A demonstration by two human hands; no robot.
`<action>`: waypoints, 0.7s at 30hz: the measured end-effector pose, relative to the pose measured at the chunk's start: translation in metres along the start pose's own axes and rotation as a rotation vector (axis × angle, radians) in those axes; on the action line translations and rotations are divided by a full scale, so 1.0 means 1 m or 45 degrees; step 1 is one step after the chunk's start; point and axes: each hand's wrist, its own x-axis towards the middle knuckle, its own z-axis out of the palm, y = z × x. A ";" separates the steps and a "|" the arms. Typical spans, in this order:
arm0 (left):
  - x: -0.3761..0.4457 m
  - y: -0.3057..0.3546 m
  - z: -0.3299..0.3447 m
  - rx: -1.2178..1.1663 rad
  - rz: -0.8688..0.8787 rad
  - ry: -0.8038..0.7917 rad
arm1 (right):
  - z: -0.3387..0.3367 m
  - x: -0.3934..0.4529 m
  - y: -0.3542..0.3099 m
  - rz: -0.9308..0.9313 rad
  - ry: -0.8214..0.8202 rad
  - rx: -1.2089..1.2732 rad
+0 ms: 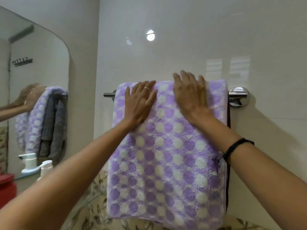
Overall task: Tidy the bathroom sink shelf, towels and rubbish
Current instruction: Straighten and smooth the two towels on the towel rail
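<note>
Reaching forward from the bottom corners of the view, two bare forearms lead up to the towel (167,155), the right one wearing a thin black cord bracelet (235,148). The left hand (140,103) lies flat on the upper left part of the cloth, fingers straight and close together, a slim gold ring on one of them. The right hand (191,95) lies flat beside it with fingers spread wide, their tips reaching the fold at the top; it is slightly blurred. Neither hand grips anything. The towel is thick and fluffy, lilac with rows of round white and purple dots, and it hangs folded over a polished chrome towel rail (237,95) fixed to the wall, with a dark edge of another cloth showing down its right side. Behind it the wall (166,55) is glossy cream tile, with a leaf-patterned band lower down. At far left a rounded mirror (38,63) reflects the dotted towel and a grey one behind it, above white pump bottles (45,168) and a red container (7,181).
</note>
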 end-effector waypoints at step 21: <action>-0.267 -0.022 -0.076 0.076 -0.060 -0.446 | 0.026 -0.199 -0.122 -0.687 0.000 0.450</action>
